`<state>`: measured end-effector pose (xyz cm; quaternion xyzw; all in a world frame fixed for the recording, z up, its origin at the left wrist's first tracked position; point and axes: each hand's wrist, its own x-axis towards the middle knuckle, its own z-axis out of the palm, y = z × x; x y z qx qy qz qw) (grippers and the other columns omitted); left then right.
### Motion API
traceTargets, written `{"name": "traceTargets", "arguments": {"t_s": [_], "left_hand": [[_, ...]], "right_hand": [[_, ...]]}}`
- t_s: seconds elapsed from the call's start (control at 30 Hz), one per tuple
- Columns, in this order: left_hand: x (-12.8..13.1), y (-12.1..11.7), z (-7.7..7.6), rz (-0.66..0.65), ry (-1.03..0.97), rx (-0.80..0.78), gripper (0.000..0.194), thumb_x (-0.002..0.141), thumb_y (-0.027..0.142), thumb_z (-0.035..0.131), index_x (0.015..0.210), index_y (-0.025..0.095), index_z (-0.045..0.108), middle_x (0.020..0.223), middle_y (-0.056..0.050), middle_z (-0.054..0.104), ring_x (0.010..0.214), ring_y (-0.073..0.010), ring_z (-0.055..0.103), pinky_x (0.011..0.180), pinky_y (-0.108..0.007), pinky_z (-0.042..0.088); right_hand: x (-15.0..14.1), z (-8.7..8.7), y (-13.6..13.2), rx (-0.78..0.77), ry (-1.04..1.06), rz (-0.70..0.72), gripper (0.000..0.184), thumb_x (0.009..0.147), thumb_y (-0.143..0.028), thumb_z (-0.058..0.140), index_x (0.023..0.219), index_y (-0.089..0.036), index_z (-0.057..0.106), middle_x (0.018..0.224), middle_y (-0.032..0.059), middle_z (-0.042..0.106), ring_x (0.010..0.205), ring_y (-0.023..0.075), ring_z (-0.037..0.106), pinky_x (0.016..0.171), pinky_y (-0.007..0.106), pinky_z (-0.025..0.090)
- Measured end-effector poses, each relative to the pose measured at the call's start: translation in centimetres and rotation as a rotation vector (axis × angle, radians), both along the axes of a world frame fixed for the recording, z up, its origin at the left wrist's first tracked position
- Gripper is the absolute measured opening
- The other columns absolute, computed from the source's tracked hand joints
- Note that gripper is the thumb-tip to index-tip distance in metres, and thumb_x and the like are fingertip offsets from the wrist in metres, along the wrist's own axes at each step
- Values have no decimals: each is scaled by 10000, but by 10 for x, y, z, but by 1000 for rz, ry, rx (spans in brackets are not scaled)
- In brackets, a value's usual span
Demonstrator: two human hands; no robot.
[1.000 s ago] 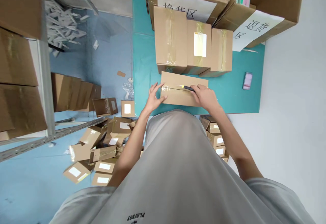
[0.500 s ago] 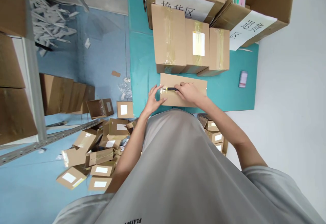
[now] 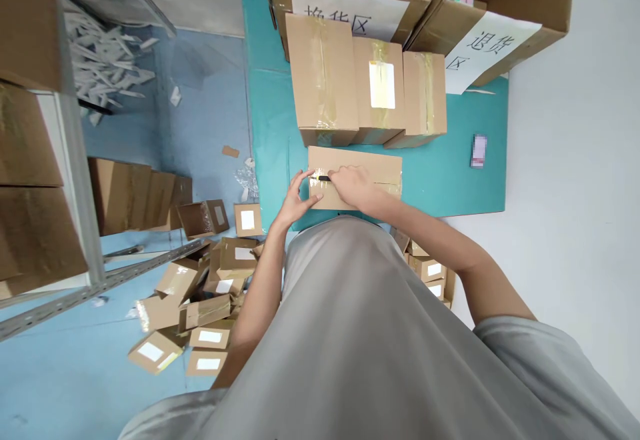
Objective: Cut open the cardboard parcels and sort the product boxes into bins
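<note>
In the head view, a long brown box [image 3: 361, 158] lies sideways on the counter [image 3: 440, 183], close to the body. The left hand [image 3: 296, 201], spread wide, touches its left end. The right hand [image 3: 353, 185], curled up, holds a dark cutter [image 3: 325, 179] pointing left. Taped boxes [image 3: 383, 119] stand behind; more boxes [image 3: 208, 313] litter the floor [image 3: 75, 367].
</note>
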<state>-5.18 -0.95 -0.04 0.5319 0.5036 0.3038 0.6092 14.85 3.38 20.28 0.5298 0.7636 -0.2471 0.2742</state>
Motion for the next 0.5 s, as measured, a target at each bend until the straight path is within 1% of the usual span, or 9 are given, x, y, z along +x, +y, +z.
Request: {"name": "traceTargets", "arguments": {"t_s": [0.13, 0.23, 0.33, 0.43, 0.5], "left_hand": [[-1, 0, 6, -16, 41, 7, 890, 814, 627, 966, 1587, 329, 639, 1796, -149, 479, 1780, -440, 236, 1411, -684, 244], [-1, -1, 8, -10, 74, -13, 893, 818, 622, 962, 1596, 331, 633, 1822, -158, 441, 1788, -438, 214, 1400, -702, 251], [-1, -2, 8, 22, 79, -50, 893, 807, 618, 972, 1590, 342, 641, 1838, -160, 418, 1785, -446, 218, 1381, -717, 279], [0, -3, 8, 48, 79, -71, 879, 795, 589, 994, 1575, 369, 655, 1847, -139, 414, 1787, -444, 211, 1380, -715, 283], [0, -3, 9, 62, 85, -89, 875, 784, 567, 1007, 1566, 377, 663, 1862, -127, 395, 1784, -442, 223, 1390, -706, 265]], "right_hand": [[4, 2, -2, 9, 22, -12, 479, 1136, -81, 399, 1491, -109, 719, 1380, 243, 794, 1293, 332, 759, 1008, 401, 560], [22, 1, -7, 5, -3, -52, 497, 1104, -33, 397, 1427, -105, 767, 1369, 251, 800, 1283, 346, 766, 994, 420, 563], [60, -2, -17, 14, -56, -118, 449, 1085, -42, 460, 1362, -110, 807, 1329, 271, 809, 1262, 375, 773, 993, 452, 565], [112, -1, -34, 30, -90, -181, 378, 1092, -153, 548, 1365, -127, 809, 1235, 280, 824, 1222, 401, 774, 978, 479, 567], [147, 0, -48, 31, -120, -232, 394, 1094, -163, 521, 1360, -131, 809, 1195, 286, 824, 1198, 412, 777, 944, 483, 570]]}}
